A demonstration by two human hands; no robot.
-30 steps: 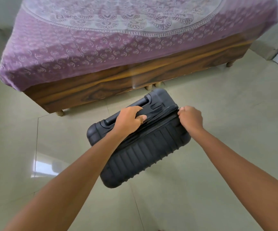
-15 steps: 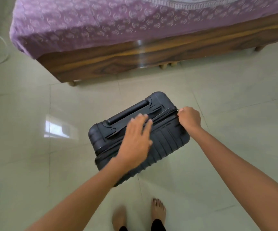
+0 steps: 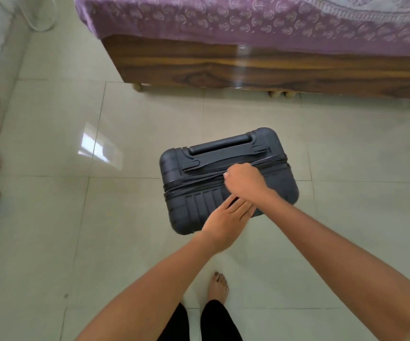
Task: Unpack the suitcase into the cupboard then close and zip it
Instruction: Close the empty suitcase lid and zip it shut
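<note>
Black suitcase [image 3: 191, 205]; purple patterned bedspread [image 3: 248, 20]

Matt black hard plastic on the suitcase [image 3: 228, 178], ribbed along its shell. Floor tiles [image 3: 51, 217] pale and glossy, throwing reflections. Bed frame [image 3: 248, 67] polished wood, grain showing. Purple printed cloth bedspread [image 3: 223, 18] above.

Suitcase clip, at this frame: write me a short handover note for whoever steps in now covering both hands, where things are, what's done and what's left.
Right hand: fingers pinched at the zip line on top of the black suitcase, apparently on the zip pull, which is hidden.
Left hand: fingers straight, pressing the ribbed front shell.
The suitcase stands closed and upright on the tiled floor in front of the bed.
Done: the case is closed. No cupboard is in view, so unpacking can't be checked.
Left: finish the zip.
</note>
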